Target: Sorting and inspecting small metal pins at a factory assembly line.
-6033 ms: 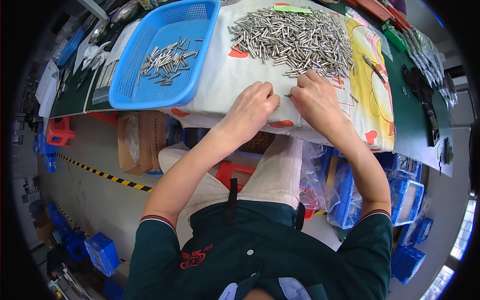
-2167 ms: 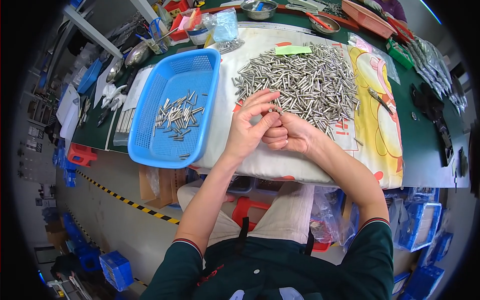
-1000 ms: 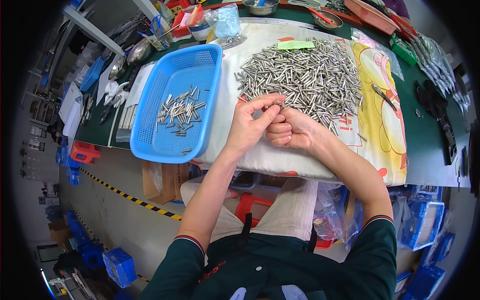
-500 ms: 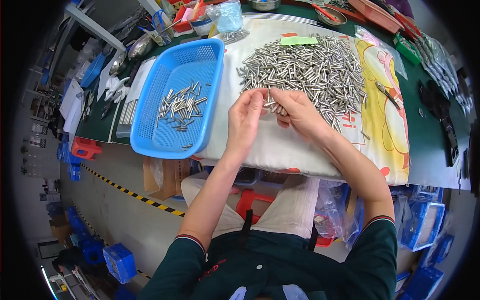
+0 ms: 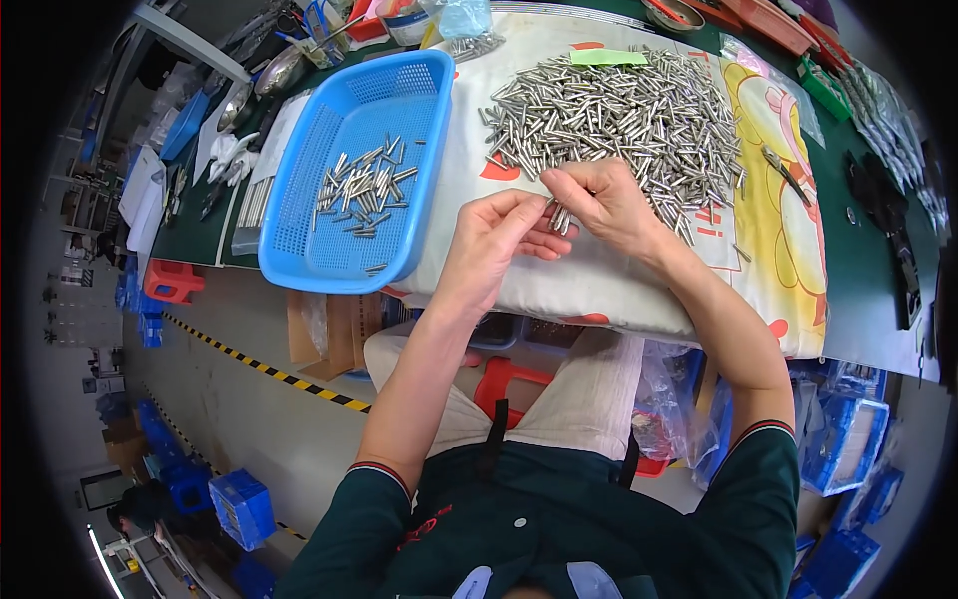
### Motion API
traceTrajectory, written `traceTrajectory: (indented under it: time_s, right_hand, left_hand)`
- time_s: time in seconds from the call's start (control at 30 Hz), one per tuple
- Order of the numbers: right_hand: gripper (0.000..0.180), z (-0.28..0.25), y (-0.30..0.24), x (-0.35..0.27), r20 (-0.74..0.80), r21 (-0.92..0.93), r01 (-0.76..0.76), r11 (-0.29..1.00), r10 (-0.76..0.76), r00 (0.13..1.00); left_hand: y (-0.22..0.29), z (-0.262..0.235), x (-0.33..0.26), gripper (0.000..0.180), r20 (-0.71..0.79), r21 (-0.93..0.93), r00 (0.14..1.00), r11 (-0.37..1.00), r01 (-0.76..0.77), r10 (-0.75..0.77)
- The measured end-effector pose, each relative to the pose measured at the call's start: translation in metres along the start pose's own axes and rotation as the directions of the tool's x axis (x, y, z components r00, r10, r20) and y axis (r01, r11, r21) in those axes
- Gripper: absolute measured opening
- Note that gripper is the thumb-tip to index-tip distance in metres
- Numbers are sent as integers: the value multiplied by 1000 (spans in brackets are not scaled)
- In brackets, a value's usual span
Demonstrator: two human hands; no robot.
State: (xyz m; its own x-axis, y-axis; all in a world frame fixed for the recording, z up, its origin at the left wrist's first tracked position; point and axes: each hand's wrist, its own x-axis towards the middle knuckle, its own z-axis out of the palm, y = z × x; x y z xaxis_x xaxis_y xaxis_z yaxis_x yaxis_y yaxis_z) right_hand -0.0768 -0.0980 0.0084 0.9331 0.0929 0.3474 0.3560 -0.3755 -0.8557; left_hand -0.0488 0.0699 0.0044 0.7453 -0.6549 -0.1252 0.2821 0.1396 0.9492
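Both my hands meet over the near edge of a broad heap of short silvery metal pins (image 5: 619, 120). My right hand (image 5: 607, 205) is closed around several metal pins (image 5: 561, 222), whose ends stick out below its thumb and fingers. Thumb and forefinger of my left hand (image 5: 496, 238) pinch at the end of one pin beside that bunch; its other fingers are curled loosely beneath. To the left, a blue perforated plastic basket (image 5: 419, 235) holds a smaller group of similar metal pins (image 5: 367, 190).
A green paper slip (image 5: 609, 58) lies on the heap. Pliers (image 5: 786, 176) rest on the patterned cloth at right. Gloves (image 5: 232, 158), a cup of tools (image 5: 321, 48) and metal bowls are at the left and back. A red stool (image 5: 172, 282) stands beyond the basket.
My hands have drawn slightly apart, and the left palm has turned more upward with its lower fingers extending under the pins. The view has shifted slightly.
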Motion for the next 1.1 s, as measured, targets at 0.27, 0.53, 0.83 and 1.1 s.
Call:
traceTrajectory:
  time_s: [0.27,0.53,0.83,1.1]
  right_hand:
    - [34,2,5,-2,-17,-44,50,998,-51,999]
    - [33,5,8,-2,-7,-43,59,997,-59,998]
    - [30,5,16,0,-53,-337,350,874,-389,920]
    - [30,18,2,11,-296,-337,287,896,-391,872]
  left_hand:
    - [1,3,-2,21,-33,-46,998,998,49,-51]
    - [0,0,-4,19,-38,-54,997,996,67,-69]
    - [-1,0,-4,19,-28,-38,999,998,41,-42]
    - [-35,-4,0,24,-217,276,929,932,-236,299]
